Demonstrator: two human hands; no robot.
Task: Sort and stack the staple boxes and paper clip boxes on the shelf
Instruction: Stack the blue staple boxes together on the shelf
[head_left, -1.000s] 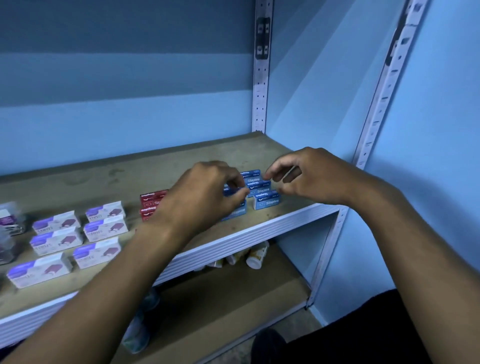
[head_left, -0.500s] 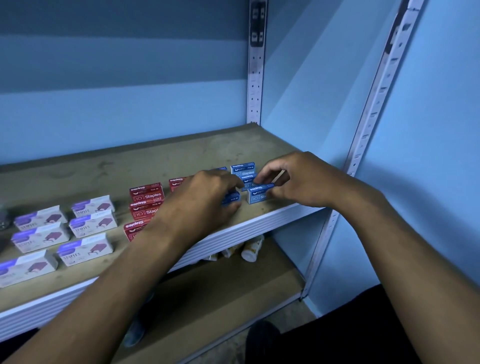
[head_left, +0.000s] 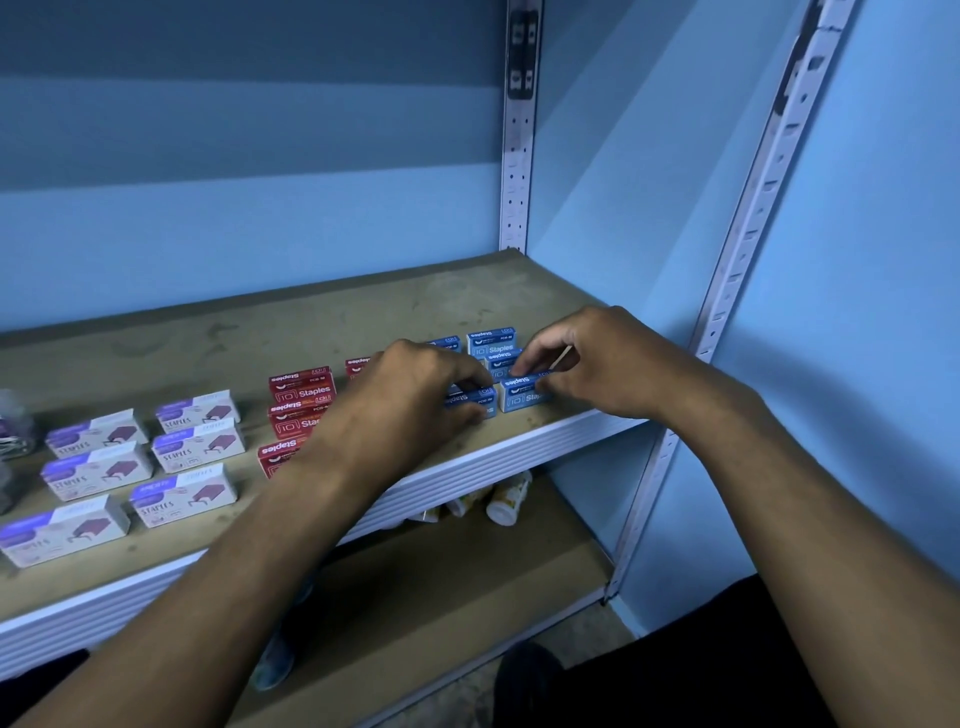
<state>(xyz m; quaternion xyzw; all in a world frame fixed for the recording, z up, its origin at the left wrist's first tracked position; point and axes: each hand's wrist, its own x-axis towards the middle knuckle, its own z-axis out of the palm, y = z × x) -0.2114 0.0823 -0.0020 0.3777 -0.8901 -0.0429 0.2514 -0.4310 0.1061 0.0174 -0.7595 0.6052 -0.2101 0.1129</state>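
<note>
Several blue staple boxes (head_left: 491, 340) stand in two rows at the right end of the wooden shelf (head_left: 218, 343). My left hand (head_left: 410, 402) grips the front blue box of the left row (head_left: 470, 401). My right hand (head_left: 597, 361) pinches the front blue box of the right row (head_left: 522, 395); both boxes rest on the shelf near its front edge. Red staple boxes (head_left: 301, 387) stand left of the blue ones, partly hidden by my left forearm. Several white and purple staple boxes (head_left: 197, 447) lie in two rows further left.
Clear tubs of clips (head_left: 15, 431) sit at the far left edge. Small bottles (head_left: 506, 501) lie on the lower shelf under the ribbed white front rail (head_left: 519, 447). A perforated metal upright (head_left: 748, 234) stands right of my right hand, against the blue wall.
Both hands have come down from above the blue boxes onto the front pair and now hold them on the shelf. The camera has shifted a little, so more of the red boxes show.
</note>
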